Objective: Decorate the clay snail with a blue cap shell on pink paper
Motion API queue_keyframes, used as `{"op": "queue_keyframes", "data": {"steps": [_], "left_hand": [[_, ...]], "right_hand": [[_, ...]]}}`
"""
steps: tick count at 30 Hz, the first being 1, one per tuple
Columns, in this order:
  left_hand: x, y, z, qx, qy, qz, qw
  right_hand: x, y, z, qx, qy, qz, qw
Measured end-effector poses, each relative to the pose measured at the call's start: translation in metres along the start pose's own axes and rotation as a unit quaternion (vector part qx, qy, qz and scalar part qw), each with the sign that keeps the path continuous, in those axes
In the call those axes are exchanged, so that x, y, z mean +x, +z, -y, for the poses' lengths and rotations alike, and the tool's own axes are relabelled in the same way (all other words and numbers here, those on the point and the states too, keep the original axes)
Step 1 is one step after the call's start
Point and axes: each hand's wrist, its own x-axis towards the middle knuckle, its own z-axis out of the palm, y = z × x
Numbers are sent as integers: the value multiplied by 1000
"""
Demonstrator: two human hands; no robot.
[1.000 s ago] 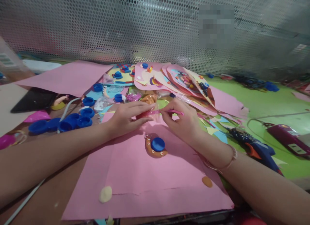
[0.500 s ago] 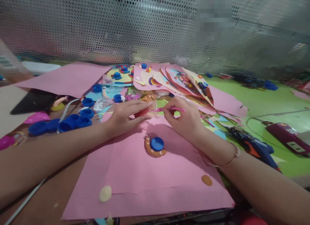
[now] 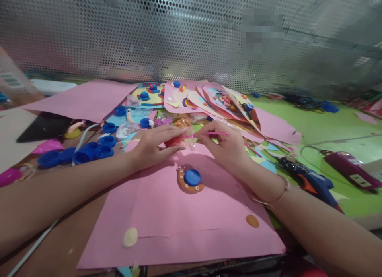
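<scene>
My left hand (image 3: 153, 145) is closed around a clear plastic bag with red, clay-like material (image 3: 176, 141) in it. Between the thumb and fingers of my right hand (image 3: 225, 146) is a thin pink stick-like tool (image 3: 219, 133), its front end at the bag's opening. Below both hands lies a pink paper sheet (image 3: 167, 217). On it sits a blue bottle cap (image 3: 192, 177), partly ringed by a brown clay crescent (image 3: 191, 188) with small pale rings. A cream clay disc (image 3: 129, 237) and a brown clay disc (image 3: 252, 221) lie near the sheet's front corners.
Several blue caps (image 3: 104, 152) lie left of my left hand, beside a white cable (image 3: 86, 134). Decorated paper cards (image 3: 193, 98) are piled at the back. On the right are a glue gun (image 3: 310, 181) and a maroon power strip (image 3: 352, 169). A perforated metal panel (image 3: 134, 38) stands behind.
The tip of the pink tool and the fingers of my right hand have shifted slightly left, closer to the bag. My left hand keeps its hold. The view has shifted a little.
</scene>
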Motion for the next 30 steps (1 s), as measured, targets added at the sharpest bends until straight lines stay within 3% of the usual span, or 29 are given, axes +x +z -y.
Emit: {"op": "queue_keyframes", "data": {"steps": [3, 8, 11, 17, 22, 30], "left_hand": [[-1, 0, 0, 15, 4, 3, 1000], [-2, 2, 3, 36, 79, -27, 996], [-2, 3, 4, 36, 79, -28, 996], [-1, 1, 5, 26, 32, -11, 999], [0, 0, 5, -1, -10, 3, 1000], [2, 4, -1, -39, -39, 8, 998]], "right_hand": [[-1, 2, 0, 79, 65, 34, 994], [0, 2, 3, 163, 141, 88, 973], [2, 5, 4, 253, 211, 113, 937], [3, 10, 5, 412, 333, 63, 846], [3, 10, 5, 479, 373, 36, 794], [4, 11, 5, 518, 394, 57, 757]]}}
